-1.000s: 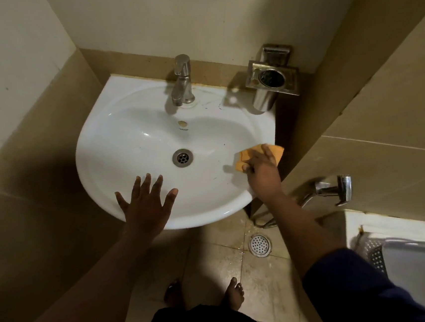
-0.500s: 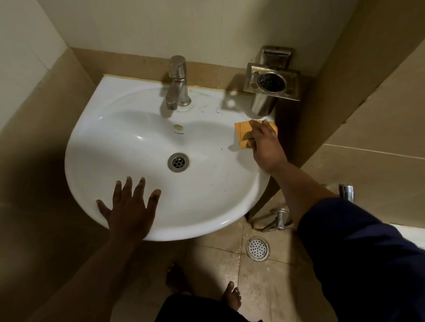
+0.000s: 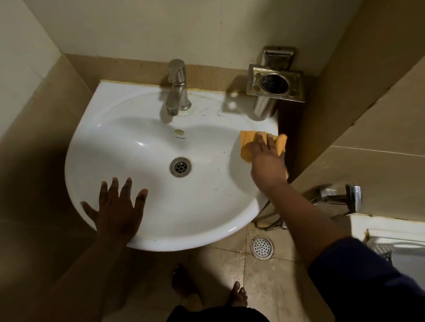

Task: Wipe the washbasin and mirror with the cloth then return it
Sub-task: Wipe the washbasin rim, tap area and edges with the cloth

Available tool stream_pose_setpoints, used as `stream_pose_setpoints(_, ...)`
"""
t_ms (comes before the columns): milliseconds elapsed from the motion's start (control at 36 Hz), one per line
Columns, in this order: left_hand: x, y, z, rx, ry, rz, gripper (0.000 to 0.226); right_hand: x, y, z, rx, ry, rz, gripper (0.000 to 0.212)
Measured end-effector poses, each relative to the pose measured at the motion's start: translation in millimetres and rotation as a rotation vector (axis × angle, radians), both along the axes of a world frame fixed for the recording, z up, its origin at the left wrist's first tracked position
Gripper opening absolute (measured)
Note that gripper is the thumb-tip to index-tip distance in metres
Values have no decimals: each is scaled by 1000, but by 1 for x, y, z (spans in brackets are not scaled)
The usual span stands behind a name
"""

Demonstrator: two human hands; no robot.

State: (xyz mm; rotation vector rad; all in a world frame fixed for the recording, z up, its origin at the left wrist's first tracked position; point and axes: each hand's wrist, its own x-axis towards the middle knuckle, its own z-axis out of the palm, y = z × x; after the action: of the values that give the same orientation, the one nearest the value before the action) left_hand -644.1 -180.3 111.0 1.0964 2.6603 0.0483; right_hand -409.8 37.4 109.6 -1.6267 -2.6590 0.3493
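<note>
A white washbasin (image 3: 131, 142) hangs in the corner, with a steel tap (image 3: 177, 89) at its back and a drain (image 3: 180, 166) in the bowl. An orange cloth (image 3: 246, 147) lies on the basin's right rim. My right hand (image 3: 267, 162) presses flat on the cloth with fingers spread over it. My left hand (image 3: 117, 209) rests open on the basin's front left rim, fingers apart. The mirror is out of view.
A steel wall-mounted cup holder (image 3: 275, 87) hangs just behind the cloth at the basin's back right corner. A spray tap (image 3: 352, 196) sticks out of the right wall. Below are a floor drain (image 3: 262, 247), bare feet, and a white plastic basket (image 3: 424, 265) at the right.
My right hand slid the cloth along the right rim toward the back, then slightly forward. My left hand stayed on the front rim. The camera view shifted.
</note>
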Motion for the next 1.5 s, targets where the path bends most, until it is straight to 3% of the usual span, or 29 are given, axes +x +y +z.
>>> stream_pose_setpoints(278, -5, -2, -4, 0, 30, -31, 72, -37, 50, 13, 80, -43, 223, 60)
stream_pose_setpoints(583, -18, 0, -1, 6, 4, -18, 68, -9, 13, 1, 45, -68, 50, 63)
stream_pose_setpoints(917, -32, -3, -4, 75, 9, -11, 79, -50, 33, 6, 49, -118, 57, 61)
stream_pose_setpoints(1056, -44, -14, -4, 111, -4, 103, 75, -59, 41, 10, 34, -134, 72, 62)
stream_pose_setpoints(1333, -42, -13, -1, 68, 0, 92, 69, -23, 21, 8, 20, -115, 66, 61)
stream_pose_setpoints(1500, -38, -10, 2, -4, 21, 43, 69, 0, -14, 12, -52, -209, 75, 58)
